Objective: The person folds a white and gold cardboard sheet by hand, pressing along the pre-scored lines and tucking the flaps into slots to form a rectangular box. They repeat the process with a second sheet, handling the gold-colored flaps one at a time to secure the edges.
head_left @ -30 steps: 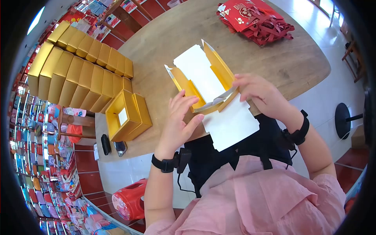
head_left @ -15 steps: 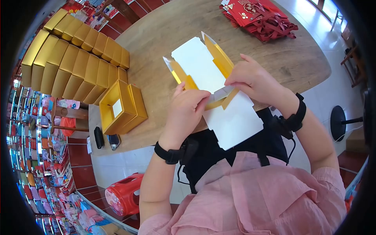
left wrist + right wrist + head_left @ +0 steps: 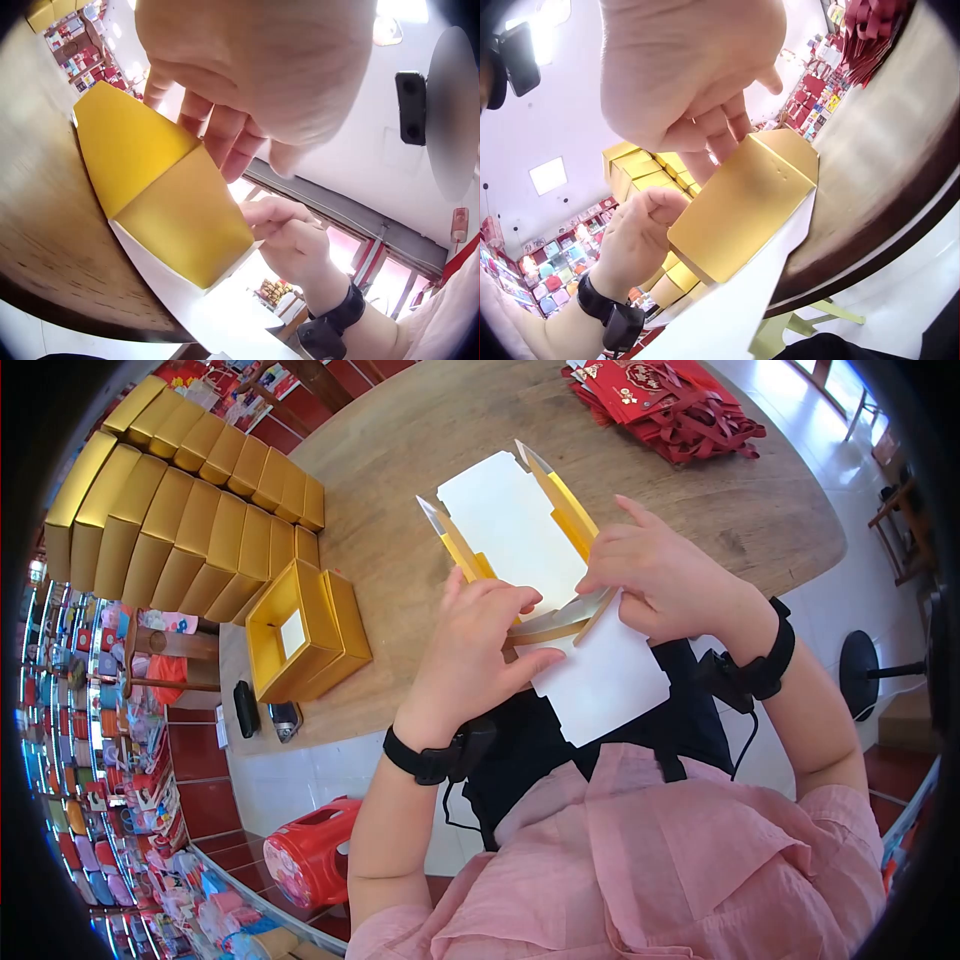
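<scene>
A partly folded gold cardboard box [image 3: 573, 525], white inside, lies on the wooden table with its side walls raised and its far end flat. At its near end a gold wall [image 3: 184, 217] stands up, and a white flap [image 3: 605, 680] extends towards my body. My left hand [image 3: 470, 645] reaches over the left part of this wall, fingers on the inner side and thumb spread outside. At the near right corner, my right hand [image 3: 675, 580] has curled fingers over the wall's edge, with its little finger raised. In the right wrist view, the wall [image 3: 742, 214] hides those fingertips.
Rows of gold boxes [image 3: 160, 530] stand at the left, with an open gold box [image 3: 290, 635] nearer me. Red gift bags [image 3: 670, 410] lie at the back right of the table [image 3: 400, 460]. A black case [image 3: 245, 708] sits by the left edge.
Both hands first came together on the near wall and pinched its top edge. Since then the left thumb has spread away from the fingers, and the right hand has shifted slightly.
</scene>
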{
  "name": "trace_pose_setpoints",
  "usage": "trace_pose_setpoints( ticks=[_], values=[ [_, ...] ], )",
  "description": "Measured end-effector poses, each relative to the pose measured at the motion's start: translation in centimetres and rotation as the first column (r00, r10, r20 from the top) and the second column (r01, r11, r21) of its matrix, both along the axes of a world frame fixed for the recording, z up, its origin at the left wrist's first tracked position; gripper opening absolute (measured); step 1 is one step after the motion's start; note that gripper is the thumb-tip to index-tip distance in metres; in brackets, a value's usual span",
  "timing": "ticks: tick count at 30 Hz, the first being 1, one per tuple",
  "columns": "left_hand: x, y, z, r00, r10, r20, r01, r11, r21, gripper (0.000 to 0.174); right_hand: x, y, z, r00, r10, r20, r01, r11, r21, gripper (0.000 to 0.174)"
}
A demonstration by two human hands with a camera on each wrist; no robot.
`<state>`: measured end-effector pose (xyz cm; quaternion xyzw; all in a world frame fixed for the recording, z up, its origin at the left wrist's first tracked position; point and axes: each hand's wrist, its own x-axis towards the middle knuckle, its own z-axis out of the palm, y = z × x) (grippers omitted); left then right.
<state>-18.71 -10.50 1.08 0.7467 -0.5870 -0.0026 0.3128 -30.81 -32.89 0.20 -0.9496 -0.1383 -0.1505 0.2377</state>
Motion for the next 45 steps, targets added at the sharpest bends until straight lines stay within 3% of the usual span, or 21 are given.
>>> trace_pose_setpoints(
  ticks=[4,7,9,10,11,12,13,15,16,17,19,26,28,29,30,31,33,35,41,45],
  values=[
    [0.9,0.4,-1.8,0.985,0.014,0.173,-0.032,0.994,0.102,0.014,-0.2,0.2,0.3,1.0,-0.01,-0.015,0.01,1.0,0.003,0.022],
    [0.8,0.3,-1.8,0.982,0.019,0.188,-0.041,0.993,0.114,0.012,-0.4,0.3,0.1,0.998,-0.02,-0.061,0.024,0.997,0.079,0.02],
    [0.7,0.2,-1.7,0.985,0.017,0.173,-0.037,0.993,0.114,0.012,-0.7,0.9,0.2,0.999,-0.024,0.035,0.01,0.938,0.345,0.03],
    [0.6,0.2,-1.7,0.987,0.016,0.161,-0.035,0.992,0.118,0.013,-1.0,1.2,0.8,0.999,-0.029,0.029,0.018,0.941,0.338,0.03],
    [0.5,0.2,-1.7,0.988,0.009,0.152,-0.026,0.993,0.111,0.013,-1.5,1.8,1.7,0.995,0.097,-0.022,-0.062,0.776,0.627,0.033],
    [0.4,0.2,-1.7,0.99,0.022,0.138,-0.035,0.995,0.096,0.011,-1.8,2.3,2.2,0.974,0.225,-0.026,-0.097,0.517,0.851,0.037],
    [0.3,0.1,-1.7,0.992,0.034,0.125,-0.044,0.996,0.082,0.01,-2.1,2.7,2.3,0.976,0.215,-0.035,-0.085,0.523,0.848,0.037],
    [0.3,0.1,-1.8,0.992,0.027,0.121,-0.035,0.997,0.066,0.01,-2.4,3.4,2.3,0.925,0.378,0.024,-0.117,0.224,0.968,0.056],
    [0.3,0.1,-1.8,0.992,0.03,0.124,-0.039,0.997,0.066,0.01,-2.5,3.7,2.5,0.915,0.399,0.053,-0.135,0.18,0.974,0.056],
    [0.3,0.2,-1.8,0.991,0.036,0.129,-0.045,0.997,0.066,0.01,-2.6,3.6,2.5,0.917,0.395,0.051,-0.133,0.183,0.974,0.056],
    [0.3,0.2,-1.8,0.99,0.032,0.135,-0.042,0.997,0.067,0.011,-2.8,3.4,2.5,0.91,0.414,-0.021,-0.108,0.286,0.952,0.055],
    [0.3,0.4,-1.7,0.989,0.031,0.147,-0.039,0.998,0.051,0.01,-2.8,3.5,2.3,0.908,0.418,-0.016,-0.1,0.253,0.962,0.051],
    [0.3,0.3,-1.9,0.986,0.039,0.165,-0.046,0.998,0.041,0.009,-2.8,2.9,2.8,0.951,0.282,-0.13,-0.018,0.467,0.884,0.036],
    [0.3,0.2,-2.0,0.982,0.043,0.182,-0.05,0.998,0.031,0.008,-2.4,2.3,2.4,0.949,0.288,-0.128,-0.022,0.465,0.885,0.036],
    [0.3,0.3,-2.1,0.982,0.049,0.184,-0.057,0.998,0.033,0.008,-1.8,1.4,1.7,0.993,0.064,-0.094,-0.001,0.833,0.554,0.033],
    [0.3,0.3,-2.2,0.977,0.042,0.21,-0.053,0.998,0.046,0.009,-1.3,0.7,0.9,0.991,-0.121,0.052,0.116,0.988,0.099,0.032],
    [0.4,0.2,-2.2,0.97,0.039,0.241,-0.055,0.997,0.057,0.01,-0.4,-0.3,-0.8,0.988,-0.142,0.063,0.138,0.989,0.061,0.025],
    [0.4,0.1,-2.2,0.962,0.048,0.268,-0.071,0.995,0.077,0.013,0.3,-1.0,-1.5,0.995,-0.099,0.027,0.102,0.984,-0.148,0.016],
    [-0.3,0.2,-0.6,0.911,0.096,0.401,-0.108,0.994,0.007,0.023,0.3,-0.2,-0.9,0.976,-0.069,0.207,0.121,0.961,-0.247,0.022],
    [-0.5,0.7,-2.8,0.894,0.075,0.442,-0.109,0.993,0.051,0.026,0.3,1.0,-3.0,0.983,-0.078,0.165,0.117,0.963,-0.241,0.022]
  ],
)
